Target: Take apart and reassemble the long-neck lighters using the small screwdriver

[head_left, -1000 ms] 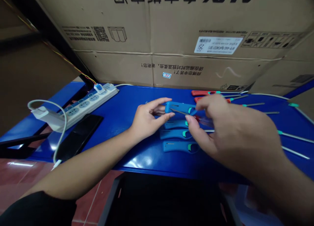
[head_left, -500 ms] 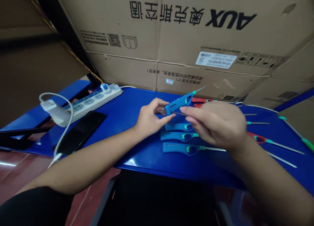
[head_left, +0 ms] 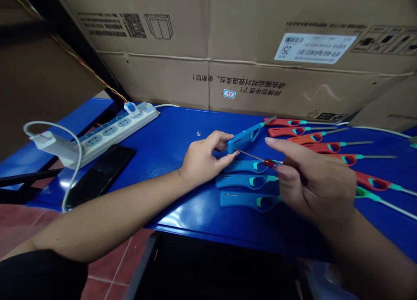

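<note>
Blue utility lighter (head_left: 243,137) shows teal trim and a slim metal nozzle (head_left: 269,121). Left hand (head_left: 203,158) curls its fingers around it; right hand (head_left: 312,182) pinches a red-ended wire (head_left: 250,155).

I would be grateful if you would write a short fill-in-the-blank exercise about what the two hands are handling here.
The left hand holds a long-nozzle lighter with a ____ body. The right hand pinches a thin metal rod that has a ____ end. Just below the hands, ____ more blue lighters lie side by side. A black smartphone lies on the blue table to the ____ of the left hand.

Missing words: blue, red, three, left.
</note>
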A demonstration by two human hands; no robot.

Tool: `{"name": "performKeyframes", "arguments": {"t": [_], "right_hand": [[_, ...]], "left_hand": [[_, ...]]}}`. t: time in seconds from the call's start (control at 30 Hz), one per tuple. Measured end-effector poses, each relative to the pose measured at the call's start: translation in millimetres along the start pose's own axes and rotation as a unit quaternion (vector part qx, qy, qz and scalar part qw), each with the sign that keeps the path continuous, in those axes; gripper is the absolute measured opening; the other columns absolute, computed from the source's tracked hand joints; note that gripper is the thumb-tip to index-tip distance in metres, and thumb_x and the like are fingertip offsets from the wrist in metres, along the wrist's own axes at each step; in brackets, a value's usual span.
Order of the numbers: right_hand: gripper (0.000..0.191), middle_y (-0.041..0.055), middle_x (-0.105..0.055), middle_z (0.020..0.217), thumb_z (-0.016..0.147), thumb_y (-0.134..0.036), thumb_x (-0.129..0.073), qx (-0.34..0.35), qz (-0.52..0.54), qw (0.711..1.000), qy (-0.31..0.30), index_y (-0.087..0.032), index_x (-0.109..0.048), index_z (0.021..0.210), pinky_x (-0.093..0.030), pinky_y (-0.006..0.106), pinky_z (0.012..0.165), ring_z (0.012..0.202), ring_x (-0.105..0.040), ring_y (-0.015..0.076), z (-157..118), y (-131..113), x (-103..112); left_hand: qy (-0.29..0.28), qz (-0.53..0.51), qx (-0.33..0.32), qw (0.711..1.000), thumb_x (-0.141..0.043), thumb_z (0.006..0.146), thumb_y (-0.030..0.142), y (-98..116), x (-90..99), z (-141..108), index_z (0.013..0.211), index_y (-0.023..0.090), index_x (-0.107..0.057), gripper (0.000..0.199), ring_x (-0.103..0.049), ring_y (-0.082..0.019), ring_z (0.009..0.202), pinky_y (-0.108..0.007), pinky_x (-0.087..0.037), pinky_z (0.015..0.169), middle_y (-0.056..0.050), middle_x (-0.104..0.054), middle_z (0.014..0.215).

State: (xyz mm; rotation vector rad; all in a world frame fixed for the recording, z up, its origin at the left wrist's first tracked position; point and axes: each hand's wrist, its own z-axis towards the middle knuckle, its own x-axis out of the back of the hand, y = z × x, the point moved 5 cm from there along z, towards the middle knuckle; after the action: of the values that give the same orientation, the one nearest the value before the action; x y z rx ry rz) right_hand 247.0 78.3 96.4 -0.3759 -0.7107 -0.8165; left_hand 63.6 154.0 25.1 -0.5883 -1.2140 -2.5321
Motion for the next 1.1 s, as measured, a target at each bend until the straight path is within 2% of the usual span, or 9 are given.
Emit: {"name": "performKeyframes", "arguments": {"t": [0.23,0.3,0.43,0.6,0.67,0.8,0.97,1.03,1.1], "right_hand": [[0.042,0.0085,-0.068,0.098,0.084,-0.018,-0.062,0.016,0.062,0.998,-0.007,-0.022,-0.054,0.125,-0.055,0.041,0.077,0.088,-0.066,0.0255,-0.7,11.2,-10.7],[0.045,0.0088,-0.07,0.1,0.084,-0.024,-0.064,0.001,0.038,0.999,0.004,-0.022,-0.053,0.128,-0.055,0.039,0.074,0.085,-0.068,0.0251,-1.8,13.6,-7.4],[0.025,0.0006,-0.075,0.089,0.091,-0.017,-0.058,-0.011,-0.013,1.0,-0.002,-0.025,-0.06,0.114,-0.053,0.028,0.066,0.07,-0.07,0.0165,-2.4,11.7,-2.4],[0.042,0.0082,-0.072,0.111,0.088,-0.019,-0.057,-0.004,0.051,0.998,-0.026,-0.019,-0.052,0.13,-0.055,0.034,0.076,0.092,-0.07,0.0218,-0.8,14.1,-8.4],[0.044,0.0089,-0.072,0.104,0.089,-0.025,-0.055,-0.025,0.048,0.998,-0.038,-0.016,-0.052,0.133,-0.055,0.036,0.072,0.087,-0.07,0.0228,-0.4,17.8,-10.4],[0.023,0.0001,-0.073,0.075,0.096,-0.026,-0.051,-0.036,-0.009,0.999,-0.027,-0.02,-0.064,0.113,-0.044,0.028,0.051,0.057,-0.065,0.0151,0.5,19.4,-7.8],[0.04,0.0107,-0.07,0.113,0.088,-0.024,-0.055,-0.026,0.05,0.996,-0.068,-0.02,-0.055,0.128,-0.054,0.036,0.074,0.093,-0.068,0.0251,0.1,16.9,-11.0],[0.038,0.0099,-0.072,0.102,0.089,-0.028,-0.053,-0.036,0.018,0.995,-0.087,-0.019,-0.058,0.125,-0.053,0.037,0.069,0.085,-0.069,0.0261,-0.1,17.5,-12.0],[0.031,0.0045,-0.073,0.082,0.094,-0.032,-0.05,-0.054,-0.025,0.995,-0.074,-0.02,-0.062,0.12,-0.047,0.033,0.055,0.064,-0.067,0.0214,0.2,19.4,-9.9]], "left_hand": [[0.014,-0.012,0.012,1.0,-0.078,0.081,0.031,-5.2,3.3,2.4,0.11,0.019,-0.062,0.035,-0.075,-0.014,0.077,-0.025,-0.06,0.076,0.0,-0.076,0.086],[0.008,-0.015,0.005,1.0,-0.079,0.08,0.03,-5.0,2.3,2.2,0.109,0.02,-0.063,0.035,-0.074,-0.014,0.076,-0.024,-0.06,0.076,0.0,-0.076,0.087],[-0.035,-0.077,0.016,0.996,-0.08,0.078,0.029,-5.3,-5.9,-0.2,0.105,0.019,-0.06,0.035,-0.074,-0.013,0.076,-0.022,-0.061,0.075,0.0,-0.076,0.088],[-0.066,-0.147,0.053,0.986,-0.08,0.076,0.027,-12.2,-14.1,1.2,0.1,0.018,-0.057,0.035,-0.074,-0.013,0.074,-0.023,-0.061,0.073,-0.001,-0.076,0.086],[-0.066,-0.149,0.066,0.984,-0.08,0.076,0.029,-15.2,-14.8,2.1,0.101,0.018,-0.056,0.036,-0.075,-0.014,0.075,-0.024,-0.062,0.074,-0.002,-0.076,0.087],[-0.077,-0.14,0.066,0.985,-0.081,0.075,0.03,-15.7,-16.0,1.9,0.101,0.019,-0.056,0.038,-0.075,-0.014,0.077,-0.025,-0.062,0.075,-0.002,-0.076,0.087],[-0.071,-0.149,0.085,0.983,-0.081,0.075,0.03,-17.1,-15.3,2.6,0.099,0.019,-0.055,0.038,-0.075,-0.015,0.074,-0.026,-0.062,0.073,-0.002,-0.077,0.085],[-0.071,-0.147,0.088,0.983,-0.081,0.075,0.03,-17.4,-14.8,3.0,0.099,0.019,-0.055,0.038,-0.075,-0.015,0.074,-0.026,-0.062,0.072,-0.003,-0.077,0.085],[-0.072,-0.133,0.081,0.985,-0.08,0.076,0.03,-16.4,-14.4,2.8,0.1,0.019,-0.055,0.037,-0.075,-0.015,0.075,-0.026,-0.062,0.073,-0.003,-0.077,0.086]]}}
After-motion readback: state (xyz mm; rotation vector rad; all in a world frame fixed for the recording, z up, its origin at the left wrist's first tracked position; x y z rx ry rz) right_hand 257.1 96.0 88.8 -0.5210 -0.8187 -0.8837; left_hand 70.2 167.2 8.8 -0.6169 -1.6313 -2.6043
